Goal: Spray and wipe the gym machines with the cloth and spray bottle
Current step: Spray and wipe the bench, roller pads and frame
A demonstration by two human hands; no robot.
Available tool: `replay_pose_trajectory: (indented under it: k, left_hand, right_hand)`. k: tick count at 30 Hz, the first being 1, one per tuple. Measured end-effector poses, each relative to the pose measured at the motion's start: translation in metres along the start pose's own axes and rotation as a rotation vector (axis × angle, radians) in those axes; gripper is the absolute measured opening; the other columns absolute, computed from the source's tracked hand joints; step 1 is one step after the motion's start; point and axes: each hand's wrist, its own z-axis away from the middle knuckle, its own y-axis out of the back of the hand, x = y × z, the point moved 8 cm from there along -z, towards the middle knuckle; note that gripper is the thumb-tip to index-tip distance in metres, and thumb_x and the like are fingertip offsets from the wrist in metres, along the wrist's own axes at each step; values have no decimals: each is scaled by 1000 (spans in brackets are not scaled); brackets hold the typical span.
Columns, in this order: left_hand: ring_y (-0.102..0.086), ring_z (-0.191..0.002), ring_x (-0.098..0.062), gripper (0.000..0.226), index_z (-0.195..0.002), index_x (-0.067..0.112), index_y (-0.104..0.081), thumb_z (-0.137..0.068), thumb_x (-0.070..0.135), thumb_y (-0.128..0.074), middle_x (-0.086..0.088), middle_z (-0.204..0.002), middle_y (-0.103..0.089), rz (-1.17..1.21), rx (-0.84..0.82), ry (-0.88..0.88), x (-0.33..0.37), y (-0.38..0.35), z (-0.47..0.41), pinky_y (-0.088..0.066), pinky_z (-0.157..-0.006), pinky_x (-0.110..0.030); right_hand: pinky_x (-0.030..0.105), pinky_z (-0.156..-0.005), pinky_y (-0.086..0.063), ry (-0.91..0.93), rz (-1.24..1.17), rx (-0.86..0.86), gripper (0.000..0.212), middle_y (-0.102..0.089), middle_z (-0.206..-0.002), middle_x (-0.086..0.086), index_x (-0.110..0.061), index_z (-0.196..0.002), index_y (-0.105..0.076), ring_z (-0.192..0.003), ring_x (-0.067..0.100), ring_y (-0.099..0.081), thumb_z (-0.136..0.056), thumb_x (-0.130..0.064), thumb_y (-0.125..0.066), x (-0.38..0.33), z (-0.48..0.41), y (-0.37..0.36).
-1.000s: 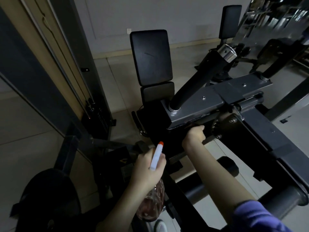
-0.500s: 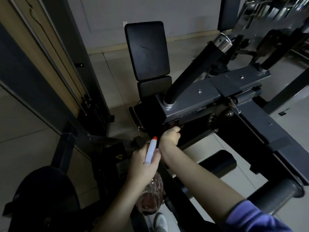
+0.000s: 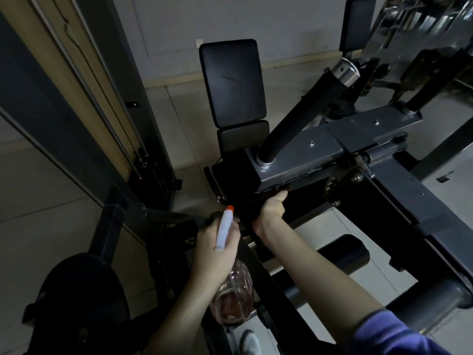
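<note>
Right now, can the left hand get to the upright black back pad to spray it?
Probably yes. The left hand holds the spray bottle nozzle forward, nothing stands between it and the back pad, and the right hand grips the cloth off to the side.

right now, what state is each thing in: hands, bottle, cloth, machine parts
spray bottle: held, orange tip pointing away from the person, some liquid inside
left hand: grips the bottle's neck
right hand: fingers curled, pressed under the grey plate edge
cloth: dark, seemingly bunched in the right hand, hard to see
back pad: upright, untouched
handle: tilted, untouched
</note>
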Motion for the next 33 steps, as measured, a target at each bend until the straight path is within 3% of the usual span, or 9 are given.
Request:
replay_pose_trajectory:
  k: [3,6,7,9,12,16,24,28,33]
  left_hand:
    - [-66,-72,-23,40,-85,5,-66,-81,40,-45,-14,-77,-69,7,33,15,-2,4,-3,-46,-60,-12]
    - [-66,-73,-22,45,-85,6,-65,-80,44,-43,-12,-77,-69,15,20,26,-1,1,-5,-52,-69,-30]
    - [-66,-73,-22,46,-84,5,-65,-79,46,-43,-11,-77,-68,27,10,22,2,-2,-5,-52,-70,-33]
    - [-66,-74,-25,46,-83,2,-64,-83,43,-45,-14,-77,-68,22,11,11,4,-4,-7,-52,-69,-33]
    - [-64,-73,-29,28,-83,-3,-65,-93,20,-53,-20,-79,-67,-18,-13,6,4,-11,-10,-48,-59,-21]
    - [-65,-70,-30,23,-78,-1,-62,-90,18,-56,-17,-74,-66,-47,-36,-27,6,-19,-12,-52,-63,-35]
    - [-66,-69,-23,18,-83,0,-66,-89,15,-59,-15,-76,-68,-62,-45,-17,-1,-29,-12,-52,-64,-30]
    - [-67,-71,-21,32,-85,5,-66,-80,34,-52,-10,-76,-68,-78,-73,0,-1,-37,-8,-56,-68,-38]
    - [-68,-74,-24,23,-86,3,-65,-88,24,-56,-13,-78,-69,-73,-74,11,0,-31,-8,-55,-68,-33]
  right_hand:
    - [53,-108,-31,48,90,90,76,-46,-139,18,-10,-141,-38,-126,38,-43,-90,-66,-29,-4,3,7]
    - [50,-107,-31,-54,-311,-49,78,-32,-150,16,-16,-148,-27,-137,37,-31,-86,-60,-45,4,-3,4]
    - [49,-100,-39,144,-47,-106,73,-38,-146,16,-15,-146,-31,-132,36,-39,-88,-57,-45,-17,7,8]
    - [46,-89,-48,20,153,-240,54,-55,-130,16,-11,-133,-46,-117,36,-54,-97,-50,-35,-1,8,11]
    - [49,-92,-47,168,340,-46,61,-60,-118,16,-8,-120,-53,-109,37,-57,-94,-59,-34,-35,-6,43]
    - [44,-103,-40,285,103,162,68,-50,-133,20,2,-136,-38,-121,37,-49,-96,-53,-35,-97,-16,55]
    - [33,-94,-35,312,204,92,59,-45,-137,19,-2,-140,-28,-123,34,-46,-100,-45,-33,-93,-17,37]
    - [32,-90,-37,278,281,-2,58,-49,-130,18,-3,-137,-30,-117,33,-49,-99,-46,-34,-69,-10,27]
    - [36,-96,-38,280,166,129,59,-46,-137,21,1,-138,-31,-122,37,-47,-100,-44,-32,-92,-19,42]
